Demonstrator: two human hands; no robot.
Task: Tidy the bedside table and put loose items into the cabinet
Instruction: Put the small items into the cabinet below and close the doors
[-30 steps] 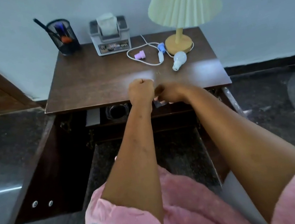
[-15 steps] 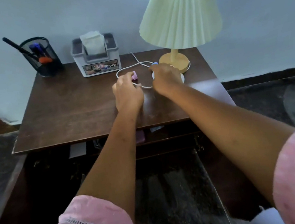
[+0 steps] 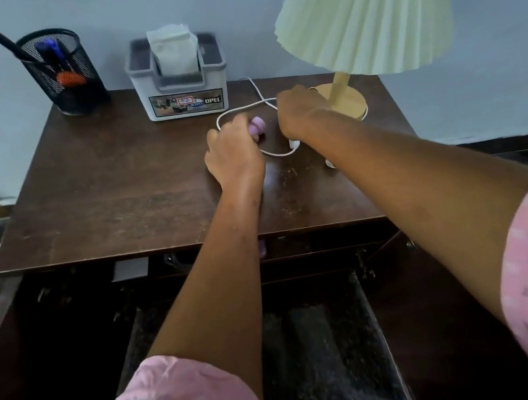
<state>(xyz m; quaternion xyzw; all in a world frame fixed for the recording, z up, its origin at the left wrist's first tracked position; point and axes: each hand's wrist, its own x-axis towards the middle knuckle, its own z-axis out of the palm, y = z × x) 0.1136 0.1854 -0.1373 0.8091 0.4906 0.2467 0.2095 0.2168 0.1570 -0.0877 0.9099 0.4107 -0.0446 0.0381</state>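
Counting stuff left to right on the bedside table (image 3: 93, 203): one black mesh pen cup (image 3: 63, 73) in the back left corner with a few pens in it (a black one sticking out, a blue one, something orange, can't count exactly through the mesh), one grey tissue box (image 3: 177, 76) next to it, one white cable (image 3: 244, 109) looped on the top, one little purple plug thing (image 3: 258, 125), and one lamp (image 3: 364, 9) with a pleated pale yellow shade on a round wooden base at the back right.

Left hand (image 3: 233, 156) is curled round the purple piece, fingers closed on it with the end poking out, right where the cable loop sits mid-table. Right hand (image 3: 299, 113) is knuckles-up over the cable just beside the lamp base, fingers hidden under it, so I can't tell if it's gripping anything.

Room-wise, the whole left and front half of the tabletop is bare wood, front edge well clear of both hands. The cabinet (image 3: 298, 262) below hangs open, dark inside, a couple of small things just under the top edge, too dim to make out.

Only readable writing: "OPEL" on the tissue box label
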